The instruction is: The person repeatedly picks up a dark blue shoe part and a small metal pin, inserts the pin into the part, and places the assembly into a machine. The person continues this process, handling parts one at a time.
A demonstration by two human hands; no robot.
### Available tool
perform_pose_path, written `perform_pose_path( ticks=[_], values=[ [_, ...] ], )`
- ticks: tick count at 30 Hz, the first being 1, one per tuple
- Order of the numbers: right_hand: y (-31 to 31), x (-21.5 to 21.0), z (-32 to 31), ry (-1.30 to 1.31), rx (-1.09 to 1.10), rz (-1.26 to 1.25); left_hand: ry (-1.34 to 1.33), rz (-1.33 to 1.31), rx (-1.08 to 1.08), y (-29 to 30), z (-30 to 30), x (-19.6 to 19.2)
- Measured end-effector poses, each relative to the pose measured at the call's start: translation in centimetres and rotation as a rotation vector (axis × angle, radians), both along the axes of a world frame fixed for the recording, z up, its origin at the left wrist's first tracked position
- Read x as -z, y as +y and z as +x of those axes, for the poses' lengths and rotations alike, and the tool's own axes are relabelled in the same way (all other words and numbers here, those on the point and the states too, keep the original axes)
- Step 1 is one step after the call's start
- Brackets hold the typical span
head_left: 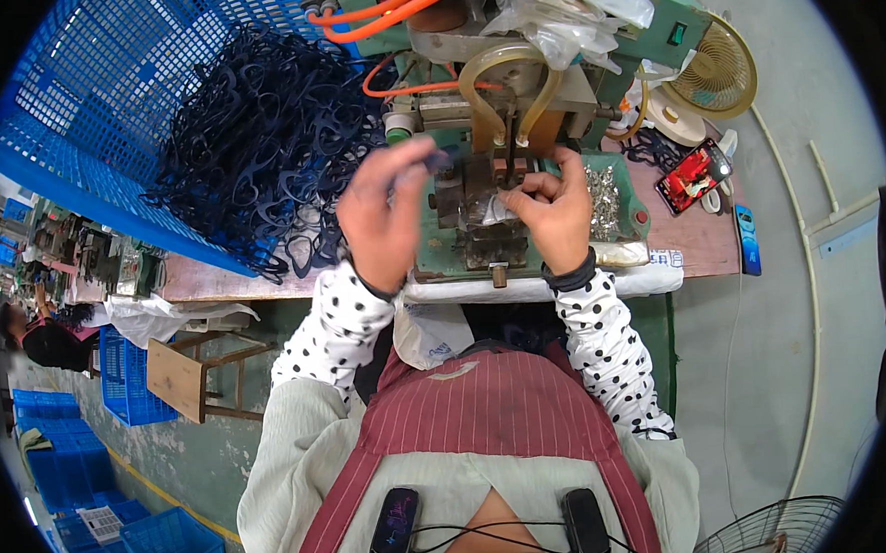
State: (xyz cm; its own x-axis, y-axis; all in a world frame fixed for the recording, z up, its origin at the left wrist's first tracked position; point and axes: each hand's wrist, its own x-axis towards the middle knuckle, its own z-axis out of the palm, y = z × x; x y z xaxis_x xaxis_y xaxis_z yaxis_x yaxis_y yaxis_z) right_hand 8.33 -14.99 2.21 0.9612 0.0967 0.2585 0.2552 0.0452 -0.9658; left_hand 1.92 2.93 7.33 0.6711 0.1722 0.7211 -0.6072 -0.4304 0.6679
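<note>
My left hand (390, 214) is raised at the left of the machine's work head, smeared by motion. A small dark piece (439, 161) shows at its fingertips; whether they grip it cannot be told. At the metal fixture (481, 199) of the green bench machine (446, 141), my right hand (558, 210) has its thumb and forefinger pinched together at the right side. What sits in that pinch is too small to make out. A pale, shiny patch (495, 211) lies on the fixture beside the fingertips. Close to my right hand, a green tray (626, 182) holds many small silvery metal parts (602, 198).
A large blue basket (109, 209) piled with dark blue straps (275, 135) stands left. Orange hoses (389, 17) and a plastic bag (575, 14) hang over the machine. Two phones (694, 175) and a small fan (711, 67) are at right. A wooden stool (180, 378) stands lower left.
</note>
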Motion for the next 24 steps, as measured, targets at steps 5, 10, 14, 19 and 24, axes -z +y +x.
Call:
perform_pose_path(
  ticks=[5,10,14,19,24],
  values=[
    [-0.1,-0.9,-0.4,0.038,-0.036,0.021,-0.265,0.395,-0.033,-0.3,-0.3,0.8],
    [-0.2,-0.8,-0.8,0.093,-0.043,0.102,0.131,-0.34,0.147,0.0,1.1,-0.6],
    [0.2,-0.5,-0.5,0.044,-0.021,0.096,-0.131,0.3,0.016,-0.1,-0.4,0.6],
    [-2.1,0.3,1.2,-0.031,0.067,-0.039,-0.406,0.568,0.321,-4.0,-0.8,5.3],
    [-11.5,8.5,6.9,-0.114,0.565,-0.588,-0.36,0.572,0.395,-4.0,0.3,6.6]
  ],
)
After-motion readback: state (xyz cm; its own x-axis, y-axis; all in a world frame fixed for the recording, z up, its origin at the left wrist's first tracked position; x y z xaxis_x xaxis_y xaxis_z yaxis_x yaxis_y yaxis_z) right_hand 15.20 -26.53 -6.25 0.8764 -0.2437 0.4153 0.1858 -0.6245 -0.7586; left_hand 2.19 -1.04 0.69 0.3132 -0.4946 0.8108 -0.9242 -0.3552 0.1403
